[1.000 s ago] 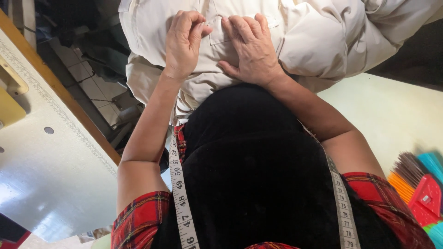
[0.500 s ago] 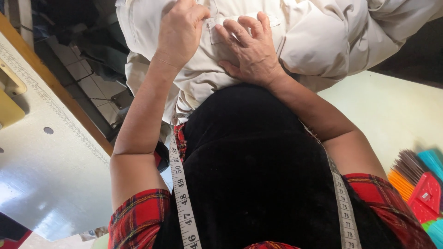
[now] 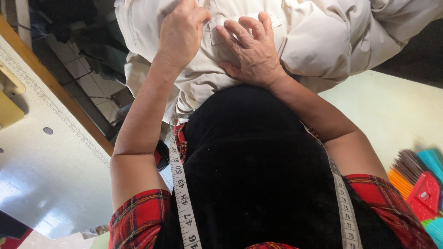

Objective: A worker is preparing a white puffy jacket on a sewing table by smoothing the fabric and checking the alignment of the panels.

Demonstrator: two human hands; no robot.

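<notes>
The grip of the left hand (image 3: 181, 33) is closed, its fingers bunching a fold of the cream garment (image 3: 318, 44) near a sewn pocket. The right hand (image 3: 253, 51) lies flat just beside it, fingers spread and pressing the cloth down. The garment sits bunched against the person's front, hanging over the edge of the pale table (image 3: 392, 108). A tape measure (image 3: 183, 203) hangs round the neck. Bright brushes (image 3: 417, 177) lie at the right.
</notes>
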